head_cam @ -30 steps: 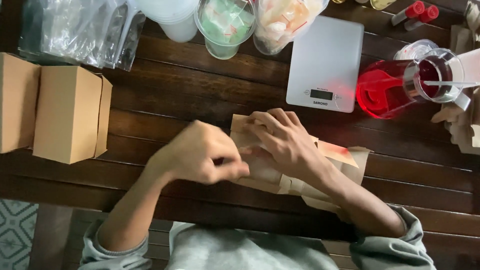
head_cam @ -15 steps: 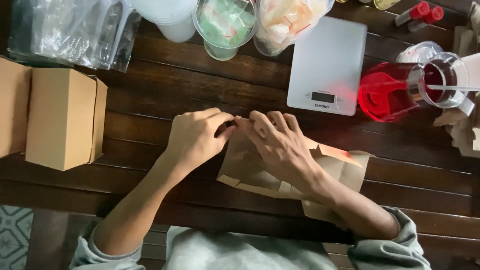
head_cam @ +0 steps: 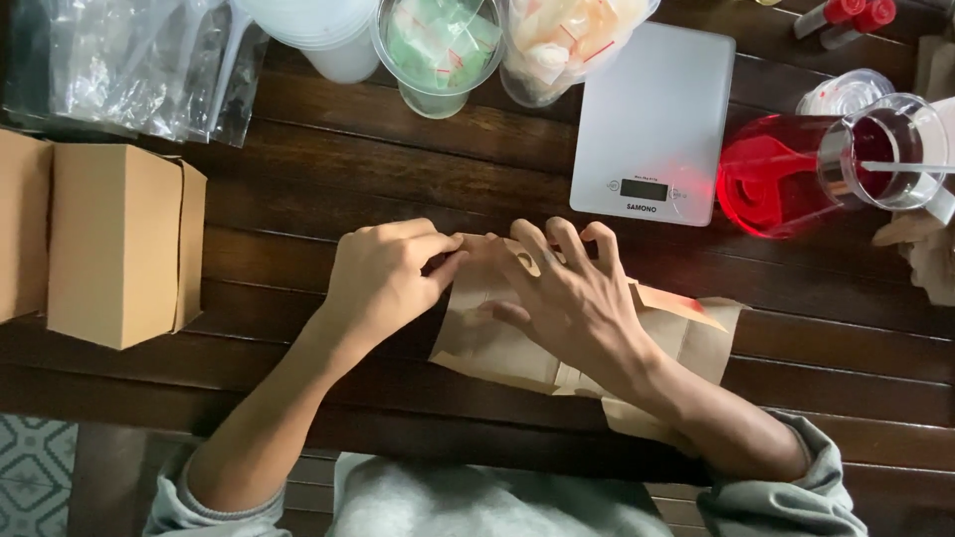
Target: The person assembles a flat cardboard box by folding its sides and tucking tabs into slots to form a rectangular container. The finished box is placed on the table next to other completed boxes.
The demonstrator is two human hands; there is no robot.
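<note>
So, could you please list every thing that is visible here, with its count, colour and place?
paper bag: 1, brown, flat on the table's near middle, under both hands
cardboard boxes: 2, brown, left side, one cut by the edge
kitchen scale: 1, white, far middle right
jug: 1, clear with red liquid, lying right of the scale
plastic cups: 2, clear, holding small packets, far middle
plastic bags: a heap, clear, far left
table: 1, dark wooden planks
left hand: 1, pinching the bag's far edge
right hand: 1, fingers spread, pressing on the bag
</note>
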